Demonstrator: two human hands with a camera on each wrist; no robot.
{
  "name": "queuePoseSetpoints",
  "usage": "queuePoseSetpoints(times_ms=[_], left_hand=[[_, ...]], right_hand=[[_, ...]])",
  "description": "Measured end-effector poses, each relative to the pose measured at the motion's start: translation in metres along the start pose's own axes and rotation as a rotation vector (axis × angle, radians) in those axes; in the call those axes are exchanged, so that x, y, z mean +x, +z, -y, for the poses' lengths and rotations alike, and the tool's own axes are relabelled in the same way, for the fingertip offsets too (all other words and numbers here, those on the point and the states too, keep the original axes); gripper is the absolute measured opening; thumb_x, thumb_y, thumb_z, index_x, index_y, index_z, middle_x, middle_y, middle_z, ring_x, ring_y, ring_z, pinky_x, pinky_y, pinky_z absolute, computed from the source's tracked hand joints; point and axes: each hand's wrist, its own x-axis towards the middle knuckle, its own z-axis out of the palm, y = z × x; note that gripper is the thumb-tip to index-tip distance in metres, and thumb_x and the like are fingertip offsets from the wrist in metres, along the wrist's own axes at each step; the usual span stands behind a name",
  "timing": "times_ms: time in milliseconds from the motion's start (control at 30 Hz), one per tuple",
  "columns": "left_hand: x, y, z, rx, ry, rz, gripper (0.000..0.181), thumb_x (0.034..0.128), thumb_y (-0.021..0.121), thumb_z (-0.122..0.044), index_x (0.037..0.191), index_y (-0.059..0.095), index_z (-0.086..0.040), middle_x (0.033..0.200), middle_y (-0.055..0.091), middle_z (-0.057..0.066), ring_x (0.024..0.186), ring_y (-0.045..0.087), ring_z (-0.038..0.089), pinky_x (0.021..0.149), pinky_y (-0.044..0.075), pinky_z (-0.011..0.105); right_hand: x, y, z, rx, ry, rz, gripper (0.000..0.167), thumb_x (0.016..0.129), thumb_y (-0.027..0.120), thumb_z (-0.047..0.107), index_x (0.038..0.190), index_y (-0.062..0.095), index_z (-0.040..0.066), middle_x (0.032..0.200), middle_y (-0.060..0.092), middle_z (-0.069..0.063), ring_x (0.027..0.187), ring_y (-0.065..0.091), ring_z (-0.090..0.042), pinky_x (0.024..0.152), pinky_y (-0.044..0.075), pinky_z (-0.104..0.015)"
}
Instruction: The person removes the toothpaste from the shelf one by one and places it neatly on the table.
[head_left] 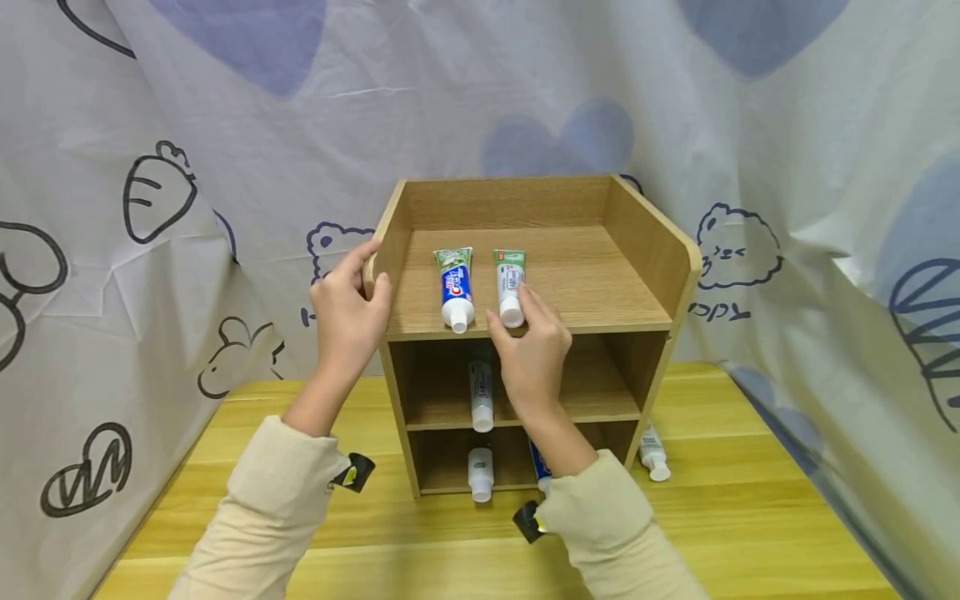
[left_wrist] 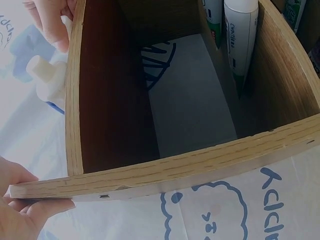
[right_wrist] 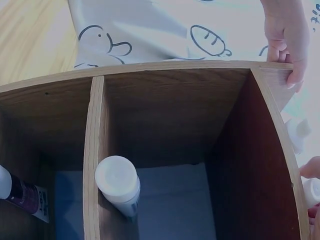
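Observation:
A small wooden shelf unit [head_left: 528, 329] stands on the table. My left hand [head_left: 352, 310] grips the front edge of its left side panel, with thumb and fingers on either side in the left wrist view. On the top board lies a white-and-green toothpaste tube [head_left: 511, 279], cap toward me. My right hand [head_left: 534, 354] pinches it near the cap, thumb on the left and fingers on the right. Left of it, apart, lies a blue-and-green Crest toothpaste tube [head_left: 455, 283], also cap forward. At the right wrist view's edge the held tube's cap [right_wrist: 312, 191] shows partly.
One white tube [head_left: 481, 392] lies on the middle shelf. On the bottom shelf are another white tube [head_left: 480, 475] and a blue tube [head_left: 537, 462], partly behind my right forearm. A further tube [head_left: 652, 454] lies on the table [head_left: 720, 500] right of the unit. A printed curtain [head_left: 450, 83] hangs behind.

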Motion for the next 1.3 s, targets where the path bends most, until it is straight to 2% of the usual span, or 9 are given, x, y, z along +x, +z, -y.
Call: queuePoseSetpoints(times_ms=[267,567,733,900,1100,1300], left_hand=[[0.000,-0.001,0.000,-0.006,-0.015,0.002,0.037,0.0833,0.054,0.000,0.119,0.061,-0.002,0.049,0.051,0.014,0.037,0.027,-0.003,0.035,0.023,0.013],[0.000,0.000,0.000,0.001,-0.008,0.004,0.037,0.0833,0.054,0.000,0.119,0.061,-0.002,0.048,0.050,0.012,0.037,0.026,-0.003,0.035,0.022,0.014],[0.000,0.000,0.000,-0.009,-0.013,0.007,0.037,0.0833,0.054,0.000,0.120,0.061,-0.001,0.052,0.055,0.016,0.037,0.028,-0.003,0.035,0.023,0.013],[0.000,0.000,0.000,-0.010,-0.012,0.006,0.037,0.0830,0.055,0.000,0.119,0.061,-0.001,0.053,0.056,0.017,0.037,0.028,-0.004,0.035,0.023,0.013],[-0.001,-0.001,0.000,-0.007,-0.005,0.000,0.037,0.0831,0.054,0.000,0.119,0.062,-0.002,0.049,0.051,0.014,0.037,0.026,-0.003,0.035,0.022,0.013],[0.000,0.000,0.000,-0.003,0.008,-0.003,0.036,0.0829,0.054,0.000,0.118,0.062,-0.001,0.050,0.053,0.015,0.037,0.026,-0.004,0.035,0.022,0.013]], right_hand=[[0.003,-0.003,0.004,-0.059,-0.003,0.057,0.040,0.075,0.074,0.006,0.109,0.063,-0.010,0.111,0.064,-0.026,0.102,0.063,-0.036,0.091,0.052,-0.039],[0.011,-0.012,0.005,-0.131,-0.013,0.145,0.033,0.076,0.071,0.001,0.106,0.064,-0.011,0.108,0.064,-0.027,0.101,0.063,-0.037,0.085,0.054,-0.039],[0.018,-0.020,0.002,-0.118,-0.005,0.187,0.033,0.076,0.070,-0.002,0.107,0.063,-0.013,0.108,0.062,-0.028,0.100,0.063,-0.037,0.083,0.054,-0.040],[0.021,-0.027,-0.002,-0.072,-0.004,0.180,0.033,0.076,0.068,-0.003,0.106,0.063,-0.013,0.107,0.062,-0.029,0.100,0.063,-0.038,0.084,0.054,-0.039],[0.023,-0.035,-0.010,-0.014,-0.049,0.149,0.030,0.075,0.066,-0.005,0.104,0.064,-0.013,0.104,0.065,-0.027,0.098,0.064,-0.036,0.079,0.056,-0.041],[0.025,-0.042,-0.017,0.020,-0.089,0.127,0.029,0.074,0.067,-0.006,0.101,0.065,-0.014,0.101,0.067,-0.025,0.095,0.065,-0.036,0.076,0.057,-0.041]])
